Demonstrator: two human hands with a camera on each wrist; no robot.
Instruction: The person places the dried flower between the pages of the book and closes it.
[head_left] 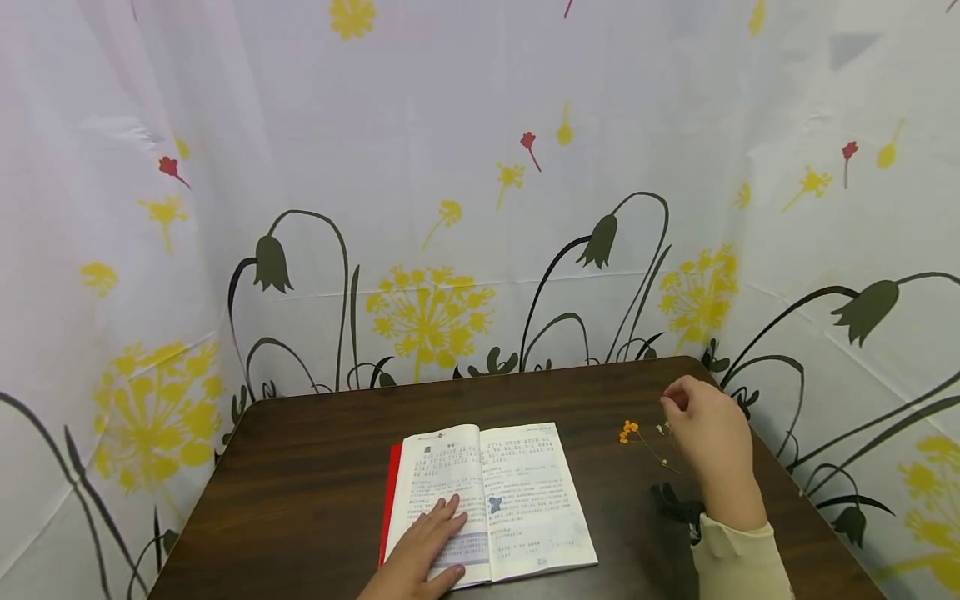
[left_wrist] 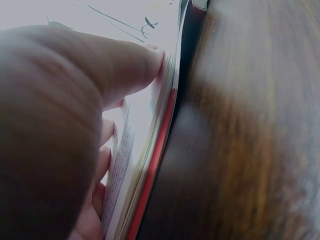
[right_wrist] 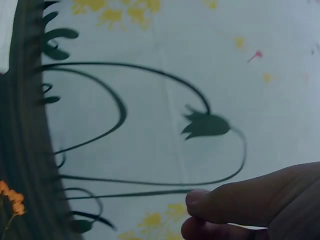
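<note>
An open book (head_left: 525,500) with printed pages and a red cover edge (head_left: 392,492) lies on the dark wooden table. My left hand (head_left: 427,542) rests on its left page, fingers spread. In the left wrist view the thumb (left_wrist: 125,62) lies along the page near the book's edge. My right hand (head_left: 708,429) is raised over the table's right side, thumb and curled forefinger close together; I see nothing between them. A sprig of small orange flowers (head_left: 628,430) on a thin stem lies left of it. A small pale flower (head_left: 664,428) is partly hidden beside the hand.
A black object (head_left: 675,504), its kind unclear, shows by the right wrist. The brown table (head_left: 300,467) reaches back to a white curtain (head_left: 420,125) printed with flowers, which also hangs on both sides.
</note>
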